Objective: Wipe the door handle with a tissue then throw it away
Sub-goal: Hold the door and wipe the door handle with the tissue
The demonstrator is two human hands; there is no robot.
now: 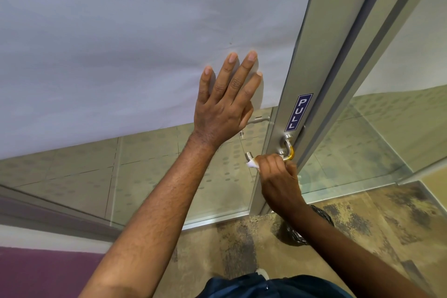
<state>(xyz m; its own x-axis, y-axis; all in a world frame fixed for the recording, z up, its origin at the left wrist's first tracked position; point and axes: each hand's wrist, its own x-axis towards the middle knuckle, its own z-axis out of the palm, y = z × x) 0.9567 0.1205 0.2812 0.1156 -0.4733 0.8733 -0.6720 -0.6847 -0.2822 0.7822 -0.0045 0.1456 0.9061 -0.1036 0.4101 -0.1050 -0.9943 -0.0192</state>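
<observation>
While pressed flat against the frosted panel of the glass door, left hand spread wide, fingers apart and pointing up, palm on the pane, grasping nothing. Lower and to the right, right hand clenched around the door handle, knuckles up, wrist coming in from the lower right. White tissue bunched inside that fist, only a small crumpled corner poking out at the left side of the knuckles, lying against the lever. Rounded metal end of the lever just visible past the tissue on the left; curved neck of the handle showing above the fist, silver with a gold glint, rising to its mount on the door frame. Blue PULL sign stuck upright on that grey metal frame, directly above the handle mount. Second lever on the far side of the glass, partly hidden behind the left hand. Clear lower part of the pane below the frosted band, spotted tiles seen through it. Black bag on the mottled brown carpet floor near the foot of the frame, mostly covered by the right forearm. Dark blue clothing at the bottom edge of the view.
</observation>
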